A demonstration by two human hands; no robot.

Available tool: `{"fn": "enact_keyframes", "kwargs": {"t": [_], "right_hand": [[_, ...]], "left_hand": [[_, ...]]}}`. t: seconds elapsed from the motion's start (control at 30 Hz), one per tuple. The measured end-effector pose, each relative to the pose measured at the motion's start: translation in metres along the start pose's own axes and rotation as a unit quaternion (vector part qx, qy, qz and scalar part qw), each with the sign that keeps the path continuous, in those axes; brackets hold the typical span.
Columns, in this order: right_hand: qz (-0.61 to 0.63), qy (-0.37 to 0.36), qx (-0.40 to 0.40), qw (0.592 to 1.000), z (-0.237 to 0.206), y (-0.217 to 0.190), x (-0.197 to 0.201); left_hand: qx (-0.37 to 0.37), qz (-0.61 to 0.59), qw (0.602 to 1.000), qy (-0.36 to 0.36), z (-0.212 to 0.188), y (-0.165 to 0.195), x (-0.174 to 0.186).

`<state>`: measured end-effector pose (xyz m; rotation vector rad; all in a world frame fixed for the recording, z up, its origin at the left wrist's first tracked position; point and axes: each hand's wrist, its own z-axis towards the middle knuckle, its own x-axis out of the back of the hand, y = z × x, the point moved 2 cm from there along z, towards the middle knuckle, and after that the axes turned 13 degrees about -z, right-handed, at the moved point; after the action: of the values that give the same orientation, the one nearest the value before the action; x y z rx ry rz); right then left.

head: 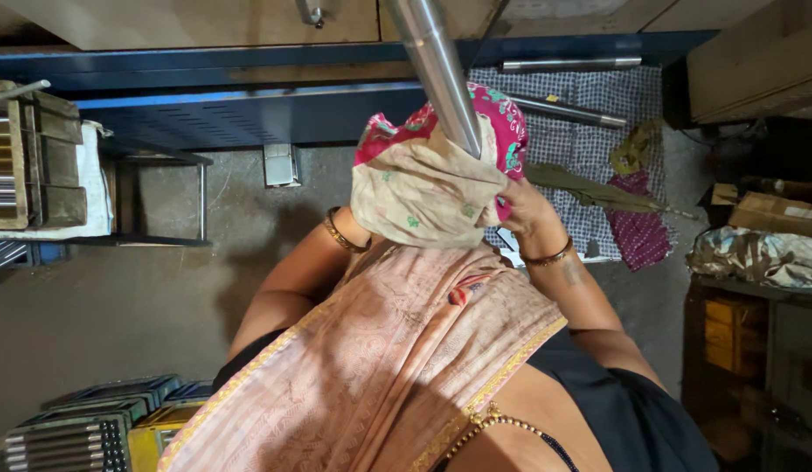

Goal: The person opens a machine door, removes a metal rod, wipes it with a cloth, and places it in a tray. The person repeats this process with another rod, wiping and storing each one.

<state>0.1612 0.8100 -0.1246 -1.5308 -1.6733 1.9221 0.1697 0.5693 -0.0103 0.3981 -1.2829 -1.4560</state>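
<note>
A shiny steel rod [437, 70] slants up toward me from between my hands. A beige and pink patterned cloth [428, 179] is bunched around its lower part. My left hand is hidden under the cloth; only the wrist with a gold bangle [343, 234] shows. My right hand [521, 210] grips the cloth's right edge against the rod, a bangle on that wrist too. A peach drape with gold trim [397, 350] hangs over my front.
A checked cloth [589, 131] on the floor holds two more steel rods [570, 63], a broom [598, 194] and a magenta rag [642, 232]. A blue metal bench [231, 105] runs along the top. Crates of metal parts [83, 428] sit lower left; boxes and shelving stand at right.
</note>
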Motion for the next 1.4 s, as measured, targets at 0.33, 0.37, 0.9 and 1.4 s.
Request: {"fn": "enact_keyframes", "kwargs": {"t": [0.33, 0.37, 0.9, 1.4], "right_hand": [[-0.169, 0.193, 0.087, 0.963, 0.011, -0.017, -0.023], [-0.219, 0.198, 0.096, 0.951, 0.012, -0.022, -0.022], [-0.559, 0.136, 0.118, 0.809, 0.017, -0.037, -0.052], [-0.167, 0.19, 0.144, 0.957, -0.02, -0.11, -0.002]], "left_hand": [[0.159, -0.141, 0.977, -0.014, -0.014, -0.077, 0.018], [0.191, -0.118, 0.974, -0.039, -0.015, -0.087, 0.024], [0.026, -0.742, 0.607, 0.285, 0.049, -0.064, 0.044], [-0.116, -0.725, 0.622, 0.273, 0.025, -0.031, 0.089]]}}
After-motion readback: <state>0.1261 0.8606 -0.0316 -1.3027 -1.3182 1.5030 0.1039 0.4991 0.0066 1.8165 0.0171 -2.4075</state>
